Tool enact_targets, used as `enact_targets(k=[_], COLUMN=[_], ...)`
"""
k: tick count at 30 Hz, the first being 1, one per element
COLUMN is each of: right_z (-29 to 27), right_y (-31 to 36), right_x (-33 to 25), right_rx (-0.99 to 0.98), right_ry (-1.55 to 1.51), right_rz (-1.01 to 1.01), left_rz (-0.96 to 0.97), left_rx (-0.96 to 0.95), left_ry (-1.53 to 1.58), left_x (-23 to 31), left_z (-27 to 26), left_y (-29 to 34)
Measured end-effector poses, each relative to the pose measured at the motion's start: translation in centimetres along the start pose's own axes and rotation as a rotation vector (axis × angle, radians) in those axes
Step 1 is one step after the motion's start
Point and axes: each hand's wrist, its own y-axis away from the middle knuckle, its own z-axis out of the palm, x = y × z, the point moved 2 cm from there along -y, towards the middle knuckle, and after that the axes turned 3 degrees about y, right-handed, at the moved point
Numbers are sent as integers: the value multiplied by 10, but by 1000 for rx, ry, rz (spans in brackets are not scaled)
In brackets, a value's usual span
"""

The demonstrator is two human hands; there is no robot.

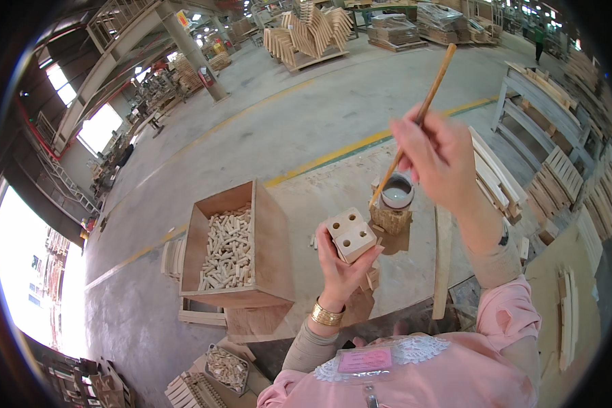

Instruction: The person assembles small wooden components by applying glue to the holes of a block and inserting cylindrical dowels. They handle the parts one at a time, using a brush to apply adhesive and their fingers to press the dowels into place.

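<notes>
My left hand (343, 266) grips a pale wooden block (350, 234) with several round holes in its upper face. Pinched in my right hand (436, 153) is a long thin wooden stick (434, 88), slanting down to the left. Its lower tip is beside a small round cup (396, 192) holding whitish liquid, close to the block's far corner; whether it touches the cup I cannot tell. The cup rests on a short wooden stump (392, 221) on the worktable. To the left, an open wooden box (273, 251) holds many short wooden dowels (226, 250).
The worktable (313, 187) spreads under the box and stump. A long wooden strip (443, 262) lies at its right. Wooden racks (540, 112) and stacked slats stand farther right. A smaller container of dowels (226, 368) sits low at the left. A person (539, 42) stands far off.
</notes>
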Motion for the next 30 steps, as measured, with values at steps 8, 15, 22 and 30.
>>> enact_targets(k=[8,15,22,30], right_z=[7,12,11,-20], right_y=[24,50,48,47], right_x=[188,246,228,225], right_rx=[-104,-11,65,444], right_ry=[690,443,412,-135], right_rz=[157,378,259,593], left_rz=[71,170,232,116], left_rx=[61,-77,-62,-61], left_ry=[-32,-140,-139,-86], left_x=[-2,-13,-13,-9], left_z=[1,-6,-6,4], left_y=[2,8,9,4])
